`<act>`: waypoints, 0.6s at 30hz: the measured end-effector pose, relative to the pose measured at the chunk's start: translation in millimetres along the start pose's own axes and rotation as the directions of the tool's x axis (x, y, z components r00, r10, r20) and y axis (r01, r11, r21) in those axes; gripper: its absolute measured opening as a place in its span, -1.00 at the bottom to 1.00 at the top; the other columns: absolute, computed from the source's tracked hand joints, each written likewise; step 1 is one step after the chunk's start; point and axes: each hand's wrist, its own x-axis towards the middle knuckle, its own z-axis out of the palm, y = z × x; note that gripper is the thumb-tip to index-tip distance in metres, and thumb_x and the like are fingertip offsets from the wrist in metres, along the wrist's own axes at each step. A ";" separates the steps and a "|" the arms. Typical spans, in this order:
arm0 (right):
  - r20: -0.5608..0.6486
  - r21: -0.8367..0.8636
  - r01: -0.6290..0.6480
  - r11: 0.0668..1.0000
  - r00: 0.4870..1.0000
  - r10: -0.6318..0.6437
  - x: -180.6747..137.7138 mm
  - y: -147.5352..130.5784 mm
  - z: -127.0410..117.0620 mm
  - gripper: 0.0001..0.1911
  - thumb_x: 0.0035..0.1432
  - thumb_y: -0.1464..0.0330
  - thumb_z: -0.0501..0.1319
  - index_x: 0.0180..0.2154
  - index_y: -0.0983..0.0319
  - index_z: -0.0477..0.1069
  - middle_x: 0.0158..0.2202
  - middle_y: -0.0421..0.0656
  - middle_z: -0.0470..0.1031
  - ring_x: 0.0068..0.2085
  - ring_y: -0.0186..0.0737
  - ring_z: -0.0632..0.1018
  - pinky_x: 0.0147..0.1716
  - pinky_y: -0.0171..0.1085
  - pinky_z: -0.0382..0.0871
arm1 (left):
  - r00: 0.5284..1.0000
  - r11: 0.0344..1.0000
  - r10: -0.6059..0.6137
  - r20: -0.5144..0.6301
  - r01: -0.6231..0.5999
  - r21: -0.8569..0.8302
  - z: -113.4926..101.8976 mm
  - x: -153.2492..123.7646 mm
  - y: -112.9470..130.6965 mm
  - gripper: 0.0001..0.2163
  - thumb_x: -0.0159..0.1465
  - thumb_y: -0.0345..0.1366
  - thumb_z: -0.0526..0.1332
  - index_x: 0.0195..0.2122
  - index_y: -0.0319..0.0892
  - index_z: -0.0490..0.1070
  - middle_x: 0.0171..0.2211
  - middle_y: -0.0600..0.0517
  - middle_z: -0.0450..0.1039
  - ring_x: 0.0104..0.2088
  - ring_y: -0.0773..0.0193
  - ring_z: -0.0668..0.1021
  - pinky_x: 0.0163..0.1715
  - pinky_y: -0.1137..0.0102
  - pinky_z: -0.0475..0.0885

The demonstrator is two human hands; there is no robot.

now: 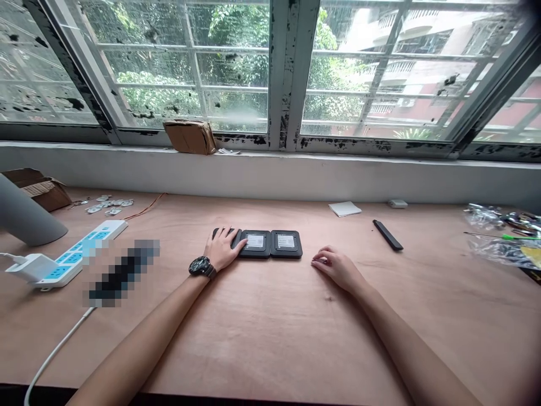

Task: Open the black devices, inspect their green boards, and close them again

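Several flat, black, square cases lie side by side in a row on the wooden table. The right case [286, 245] and the middle case [256, 242] each show a white printed label; what is inside them I cannot make out. My left hand [222, 248], with a black watch on its wrist, lies flat with fingers spread over the left case [215, 232], which it mostly hides. Its thumb reaches onto the middle case. Just right of the row, my right hand [333, 266] rests on the table, apart from the cases, its fingers curled in and nothing visible in them.
On the left stand a power strip [103, 230] with a white plug, a blurred-out dark object [122, 274] on a white cable and a grey cylinder [29, 211]. Farther right lie a black bar [387, 235], white paper [345, 209] and plastic bags [502, 248]. A carton [190, 137] sits on the windowsill.
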 end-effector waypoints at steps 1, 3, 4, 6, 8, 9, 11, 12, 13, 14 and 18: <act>-0.002 -0.006 0.001 1.000 1.000 -0.001 0.2 -0.4 -0.2 -0.75 0.31 0.12 0.20 -0.26 0.10 0.57 -0.09 -0.11 0.54 -0.16 -0.11 0.59 -0.16 -0.19 0.48 | 1.000 1.000 0.001 0.010 -0.001 -0.004 -0.9 0.8 2.0 -0.45 0.39 0.21 0.01 0.24 0.03 0.38 0.32 -0.07 0.28 0.34 -0.12 0.24 0.31 -0.05 0.09; -0.010 -0.021 0.006 1.000 1.000 -0.006 0.5 -2.0 -0.8 -0.75 0.31 0.12 0.20 -0.26 0.10 0.57 -0.10 -0.12 0.55 -0.15 -0.11 0.59 -0.17 -0.19 0.47 | 1.000 1.000 0.025 0.007 -0.025 -0.015 -3.7 4.3 11.0 -0.44 0.39 0.22 0.00 0.23 0.01 0.38 0.33 -0.08 0.27 0.35 -0.15 0.23 0.32 -0.10 0.03; -0.013 -0.027 0.011 1.000 1.000 -0.011 0.7 -3.0 -1.1 -0.75 0.31 0.13 0.20 -0.26 0.10 0.57 -0.10 -0.13 0.55 -0.14 -0.11 0.59 -0.17 -0.19 0.47 | 0.998 0.998 0.055 -0.006 -0.055 -0.023 -5.0 7.2 18.4 -0.44 0.39 0.21 0.00 0.23 0.00 0.38 0.33 -0.08 0.27 0.35 -0.15 0.23 0.34 -0.13 -0.01; -0.017 -0.034 0.019 0.999 1.000 -0.019 0.9 -4.8 -1.7 -0.76 0.32 0.14 0.20 -0.25 0.10 0.57 -0.10 -0.12 0.55 -0.13 -0.10 0.58 -0.17 -0.20 0.46 | 0.988 0.988 0.148 -0.030 -0.150 -0.044 -6.0 15.5 38.4 -0.45 0.41 0.18 -0.01 0.24 -0.03 0.37 0.32 -0.08 0.29 0.35 -0.13 0.23 0.36 -0.12 -0.06; -0.032 -0.041 0.014 0.999 0.999 -0.016 1.2 -5.3 -2.4 -0.76 0.32 0.14 0.19 -0.25 0.10 0.57 -0.11 -0.12 0.56 -0.13 -0.10 0.58 -0.18 -0.19 0.46 | 0.966 0.963 0.259 -0.004 -0.258 -0.078 -3.4 25.4 62.0 -0.45 0.41 0.18 0.01 0.24 -0.05 0.36 0.29 -0.08 0.33 0.34 -0.09 0.25 0.37 -0.07 -0.03; -0.045 -0.045 0.008 0.999 0.999 -0.010 1.3 -4.9 -2.7 -0.76 0.33 0.14 0.19 -0.24 0.10 0.57 -0.11 -0.12 0.56 -0.12 -0.10 0.58 -0.18 -0.19 0.46 | 0.952 0.948 0.306 0.021 -0.303 -0.097 -0.8 30.1 73.6 -0.43 0.39 0.20 0.02 0.24 -0.05 0.37 0.27 -0.08 0.35 0.34 -0.10 0.25 0.37 -0.07 -0.03; -0.080 -0.057 -0.011 0.998 0.997 0.006 1.6 -2.8 -3.7 -0.75 0.32 0.14 0.18 -0.23 0.09 0.57 -0.11 -0.12 0.57 -0.12 -0.10 0.59 -0.17 -0.19 0.46 | 0.926 0.925 0.371 0.068 -0.361 -0.120 5.0 37.6 92.9 -0.36 0.33 0.27 0.06 0.23 -0.09 0.38 0.26 -0.10 0.37 0.35 -0.14 0.24 0.38 -0.08 -0.05; -0.102 -0.066 -0.022 0.998 0.995 0.016 1.8 -1.3 -4.4 -0.75 0.32 0.13 0.18 -0.22 0.09 0.57 -0.12 -0.12 0.58 -0.12 -0.09 0.59 -0.17 -0.19 0.45 | 0.916 0.916 0.392 0.082 -0.381 -0.126 7.5 39.7 100.0 -0.32 0.31 0.30 0.06 0.22 -0.12 0.38 0.26 -0.13 0.37 0.35 -0.16 0.23 0.38 -0.08 -0.07; -0.129 -0.076 -0.034 0.997 0.991 0.024 2.1 0.3 -5.2 -0.74 0.32 0.12 0.18 -0.22 0.10 0.57 -0.14 -0.12 0.59 -0.12 -0.09 0.59 -0.18 -0.18 0.45 | 0.908 0.909 0.410 0.090 -0.397 -0.130 9.2 40.4 105.4 -0.29 0.29 0.32 0.06 0.22 -0.15 0.38 0.25 -0.15 0.38 0.36 -0.17 0.22 0.38 -0.08 -0.08; -0.159 -0.087 -0.047 0.995 0.987 0.033 2.4 1.8 -6.1 -0.72 0.33 0.10 0.17 -0.23 0.10 0.57 -0.16 -0.12 0.59 -0.14 -0.08 0.59 -0.19 -0.18 0.44 | 0.901 0.902 0.424 0.091 -0.411 -0.134 9.9 39.6 109.2 -0.27 0.28 0.34 0.06 0.22 -0.17 0.38 0.24 -0.17 0.39 0.37 -0.17 0.21 0.39 -0.08 -0.10; -0.277 -0.114 -0.093 0.989 0.959 0.058 4.2 5.1 -8.2 -0.65 0.33 0.03 0.15 -0.26 0.11 0.56 -0.20 -0.11 0.62 -0.31 -0.12 0.58 -0.26 -0.17 0.40 | 0.877 0.873 0.476 0.062 -0.463 -0.152 0.9 18.9 116.4 -0.24 0.29 0.34 0.05 0.19 -0.25 0.39 0.18 -0.21 0.45 0.38 -0.15 0.20 0.41 -0.05 -0.16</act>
